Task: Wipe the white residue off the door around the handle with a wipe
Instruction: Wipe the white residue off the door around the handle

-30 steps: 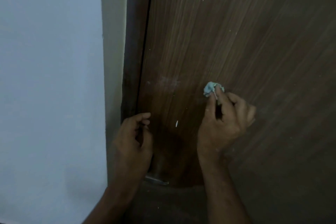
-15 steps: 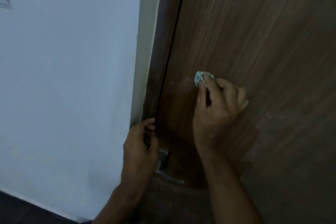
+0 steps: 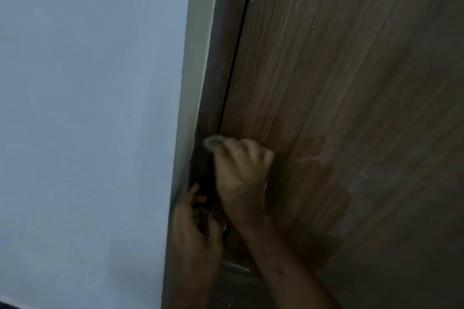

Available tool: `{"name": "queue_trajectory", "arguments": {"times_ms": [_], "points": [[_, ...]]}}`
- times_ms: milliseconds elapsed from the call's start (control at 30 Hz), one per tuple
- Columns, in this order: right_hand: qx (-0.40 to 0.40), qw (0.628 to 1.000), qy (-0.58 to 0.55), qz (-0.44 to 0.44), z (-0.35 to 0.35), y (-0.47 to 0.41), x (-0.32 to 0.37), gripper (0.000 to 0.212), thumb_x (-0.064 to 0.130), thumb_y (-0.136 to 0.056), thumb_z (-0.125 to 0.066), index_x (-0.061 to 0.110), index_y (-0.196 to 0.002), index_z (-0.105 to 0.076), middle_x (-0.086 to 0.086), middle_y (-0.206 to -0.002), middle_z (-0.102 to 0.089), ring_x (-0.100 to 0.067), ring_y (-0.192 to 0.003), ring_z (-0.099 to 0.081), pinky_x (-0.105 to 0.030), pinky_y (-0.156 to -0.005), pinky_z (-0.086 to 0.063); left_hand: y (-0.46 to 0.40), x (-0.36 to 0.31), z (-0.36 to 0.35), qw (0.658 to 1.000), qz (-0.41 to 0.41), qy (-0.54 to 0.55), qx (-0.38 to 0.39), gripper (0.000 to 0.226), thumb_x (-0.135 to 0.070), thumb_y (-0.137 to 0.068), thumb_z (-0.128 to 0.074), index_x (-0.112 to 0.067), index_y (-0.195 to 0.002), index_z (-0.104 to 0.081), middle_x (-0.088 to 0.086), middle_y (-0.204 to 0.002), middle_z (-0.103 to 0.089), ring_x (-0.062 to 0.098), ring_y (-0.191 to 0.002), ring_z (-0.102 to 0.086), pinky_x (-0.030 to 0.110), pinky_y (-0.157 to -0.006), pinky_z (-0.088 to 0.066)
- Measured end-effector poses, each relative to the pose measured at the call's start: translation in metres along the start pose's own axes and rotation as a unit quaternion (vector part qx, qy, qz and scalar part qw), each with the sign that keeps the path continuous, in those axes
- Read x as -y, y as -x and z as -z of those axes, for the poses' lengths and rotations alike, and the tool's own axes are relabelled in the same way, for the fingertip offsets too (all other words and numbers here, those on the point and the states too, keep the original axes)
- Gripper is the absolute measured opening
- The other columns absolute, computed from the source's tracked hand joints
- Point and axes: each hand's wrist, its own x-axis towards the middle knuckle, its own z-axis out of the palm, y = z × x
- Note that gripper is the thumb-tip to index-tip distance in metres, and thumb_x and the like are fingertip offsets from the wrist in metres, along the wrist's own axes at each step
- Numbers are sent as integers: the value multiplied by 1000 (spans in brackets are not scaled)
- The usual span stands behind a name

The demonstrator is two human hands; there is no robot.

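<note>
A brown wood-grain door (image 3: 339, 83) fills the right of the view. My right hand (image 3: 241, 175), blurred by motion, is shut on a small crumpled pale wipe (image 3: 213, 143) and presses it against the door's left edge by the dark gap. Below it my left hand (image 3: 195, 231) curls its fingers at the door edge, next to a metal handle (image 3: 233, 266) that is mostly hidden behind both hands. A darker damp-looking patch (image 3: 306, 208) surrounds the hands. Faint white smears (image 3: 391, 173) and small white specks lie to the right.
A pale blue-grey wall (image 3: 88, 120) takes up the left half. A light door frame strip (image 3: 198, 70) and a dark brown jamb (image 3: 226, 57) run between wall and door.
My right hand has slid the wipe leftward from the door face to the door's left edge. The view has shifted, with the door edge now further right. My left hand stays by the handle.
</note>
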Motion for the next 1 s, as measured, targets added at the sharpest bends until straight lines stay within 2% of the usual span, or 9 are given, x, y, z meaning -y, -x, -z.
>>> {"name": "queue_trajectory", "arguments": {"times_ms": [133,233,400,500,600,667,767,833,1000], "points": [[166,975,-38,140,-18,28,10,22,18,-92,-52,16,-99,-72,-2,-114,-67,-25,-108,-54,-43,-89,-35,9,1,-4,1000,12,10,-12,70,-8,-78,-61,-12,-146,-46,8,-138,-59,20,-121,-57,28,-95,-43],[141,981,-27,128,-8,26,2,20,17,-96,-53,16,-105,-71,0,-113,-66,-24,-107,-54,-43,-87,-33,12,6,-1,1000,-10,-19,14,72,-14,-74,-57,-12,-145,-49,13,-131,-63,29,-115,-62,33,-92,-46],[-84,990,13,-108,31,1,-36,14,21,-100,-61,23,-106,-73,4,-104,-69,-18,-95,-60,-41,-82,-38,5,-5,-14,996,-52,3,70,53,-4,-88,-57,-27,-135,-58,-3,-109,-68,16,-98,-67,7,-85,-45],[-159,957,25,-241,62,27,-68,11,16,-94,-68,14,-103,-74,0,-100,-71,-20,-93,-62,-41,-84,-46,6,-16,-29,990,-88,44,98,52,1,-92,-59,-25,-137,-57,-6,-109,-68,18,-94,-68,41,-84,-58],[-223,898,19,-379,80,50,-91,11,11,-91,-69,6,-100,-71,-5,-96,-70,-23,-90,-61,-47,-82,-49,9,-23,-41,985,-105,74,112,53,-2,-92,-56,-25,-140,-55,-7,-110,-68,14,-96,-67,40,-82,-58],[-201,911,37,-360,76,57,-88,10,10,-92,-68,7,-100,-71,-6,-97,-71,-26,-89,-62,-47,-81,-50,12,-27,-49,984,-100,87,120,49,-6,-93,-56,-28,-138,-57,-7,-110,-69,13,-101,-67,32,-89,-54],[-46,984,42,-167,58,67,-66,13,14,-93,-68,13,-105,-74,-1,-104,-72,-23,-91,-63,-42,-77,-47,16,-32,-58,982,-120,52,137,47,-23,-90,-54,-32,-136,-58,-19,-122,-64,1,-113,-62,15,-98,-45],[20,995,43,-86,56,72,-67,16,18,-95,-68,14,-110,-73,-2,-107,-71,-21,-94,-60,-42,-75,-46,17,-30,-61,982,-111,51,147,49,-28,-86,-51,-35,-134,-58,-23,-123,-63,-2,-114,-60,8,-98,-40],[-119,955,41,-269,71,84,-91,12,19,-97,-65,13,-107,-70,-3,-103,-71,-20,-93,-60,-38,-81,-46,13,-10,-55,983,-92,66,146,50,-24,-87,-49,-32,-135,-58,-8,-107,-68,12,-100,-67,35,-92,-54]]}}
